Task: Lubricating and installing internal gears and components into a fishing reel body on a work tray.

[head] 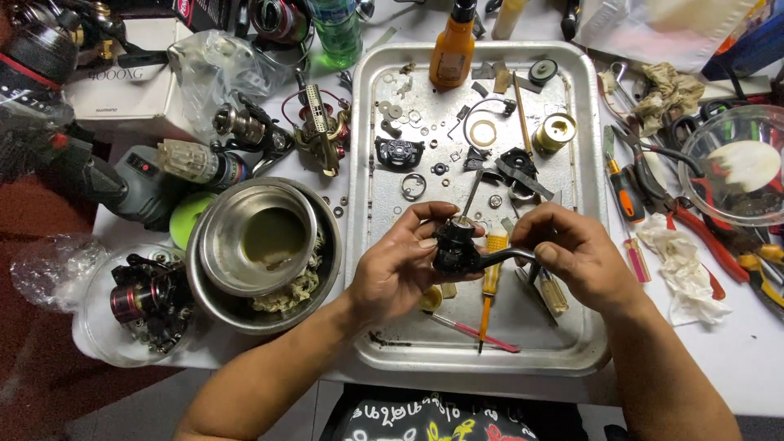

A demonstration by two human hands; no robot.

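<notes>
In the head view, a small black fishing reel body [454,245] is held up over the middle of a big metal tray [572,327]. The left hand [400,265] is wrapped around the left side of the reel body, with the thumb on top and the fingers curled under it, so the grip is closed tight on it. The right hand [576,257] is closed on the thin black handle arm [508,258] that sticks out of the reel body to the right. A thin metal shaft [471,194] is seen pointing up out of the top of the reel body. Under the hands, a yellow screwdriver [490,282] and a pink brush [478,331] are lying flat on the tray. Farther up the tray, many little reel parts are spread out: a gold spool [556,132], a black side plate [398,152], a metal ring [413,186] and small washers. An orange bottle [452,47] is standing at the top edge of the tray. To the left of the tray, a metal bowl [214,296] is sitting with a smaller bowl [260,237] of greenish liquid inside it. Near that, a red and black reel [147,298] is resting in a clear plastic tub. To the right of the tray, red pliers [694,233] and white rags [682,269] are lying on the white table [759,359].
</notes>
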